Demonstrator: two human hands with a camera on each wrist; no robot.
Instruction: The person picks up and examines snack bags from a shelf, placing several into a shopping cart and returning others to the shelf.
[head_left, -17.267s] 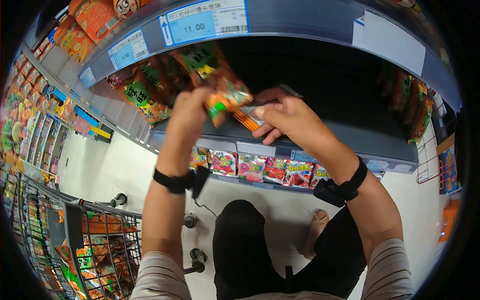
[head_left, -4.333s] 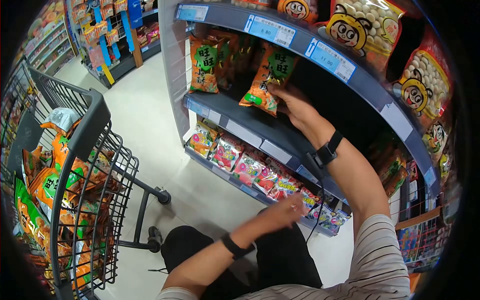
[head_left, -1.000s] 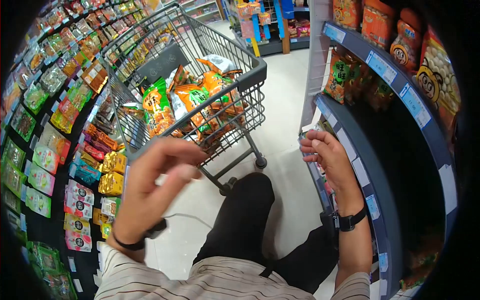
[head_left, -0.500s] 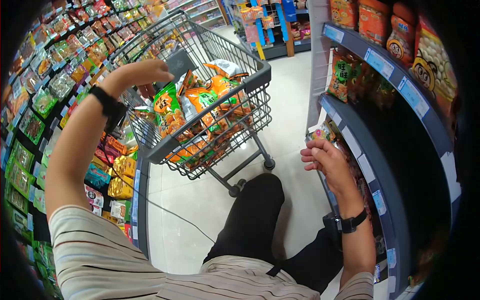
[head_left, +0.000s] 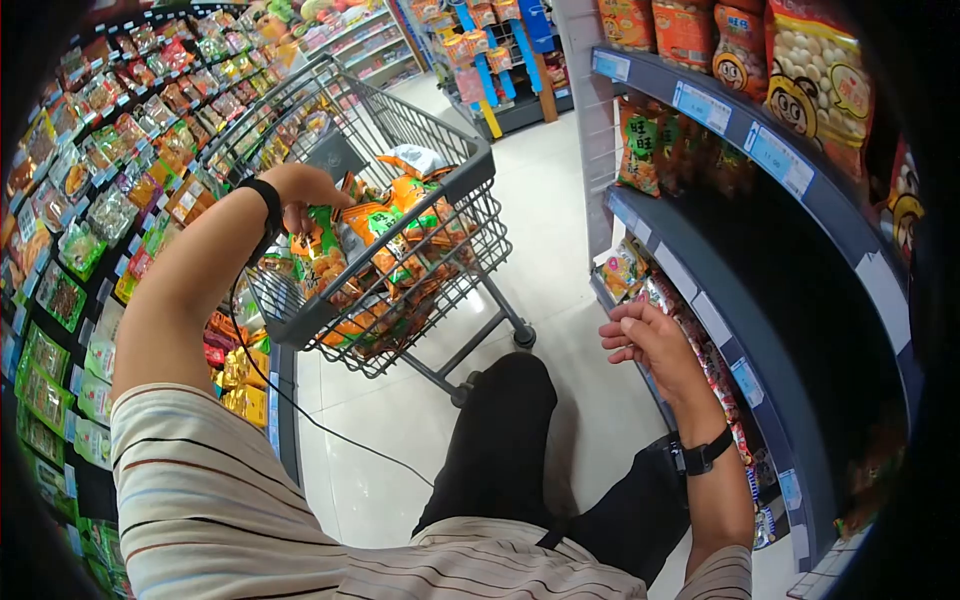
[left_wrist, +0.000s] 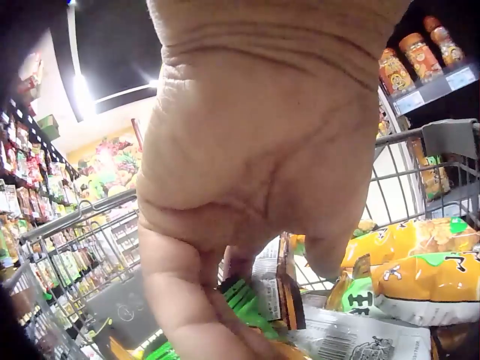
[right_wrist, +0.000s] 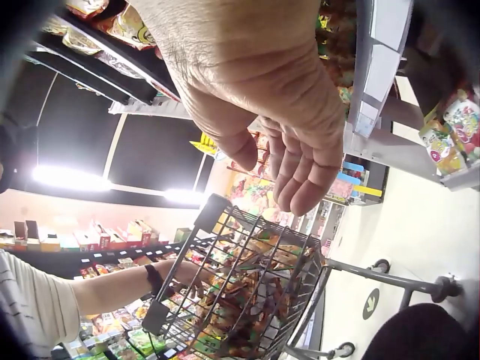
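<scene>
My left hand [head_left: 302, 190] reaches down into the shopping cart [head_left: 476, 168], over a pile of orange and green snack bags [head_left: 405, 240]. Its fingers are at the top of one green-topped snack bag [head_left: 322, 268], which leans against the cart's near side. From the left wrist view, the thumb stands apart from the fingers, with a green bag end [left_wrist: 251, 306] between them; the fingertips are partly out of sight. Relaxed and holding nothing, my right hand [head_left: 650, 342] hovers before the right-hand shelf. Its loosely bent fingers also show in the right wrist view.
On the right stands a shelf unit [head_left: 745, 260] with a few orange bags [head_left: 640, 150] at its far end and small candy bags [head_left: 625, 270] below. Packed snack racks [head_left: 110, 180] line the left. A cable [head_left: 340, 435] hangs from the left wrist.
My left hand has gone from in front of the body out over the cart and down onto the bags. The right hand stays in much the same place; the view has shifted slightly.
</scene>
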